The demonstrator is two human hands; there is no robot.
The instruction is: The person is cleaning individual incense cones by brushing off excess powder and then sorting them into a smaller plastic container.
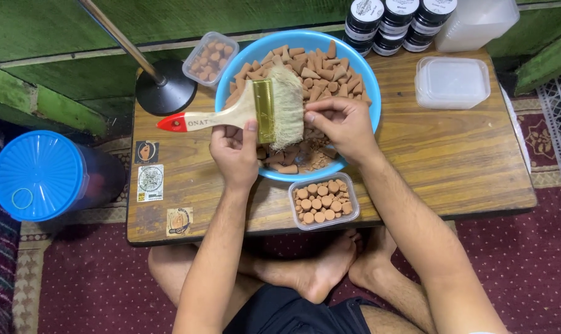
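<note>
Brush (256,111): wide flat paint brush, pale wooden handle with a red tip, brass-coloured band, cream bristles; held over the near half of the blue bowl (367,74).
Long axis: lies almost level across the bowl's front, running left to right as I look down. Red tip points left, out past the bowl rim toward the black lamp base (166,93); bristles point right, toward the bowl's middle.
Left hand (234,151): clenched on the handle just behind the band, thumb up against the band's edge. Gripped that close to the head, I judge, to keep the bristles steady.
Right hand (342,124): fingertips pinched at the bristle ends, on the bowl's right side. Whether a cone sits in that pinch I cannot tell; the bristles hide it.
Why over the bowl: my guess is that dust and crumbs drop back among the cones (317,68) and not on the table (453,154).
Cones: brown, heaped at the bowl's far side, broken bits and powder at its near side.
Tub (324,201): clear, just in front of the bowl, packed with cones standing flat ends up.
Second tub (210,57): touching the bowl's far left rim, part filled.
</note>
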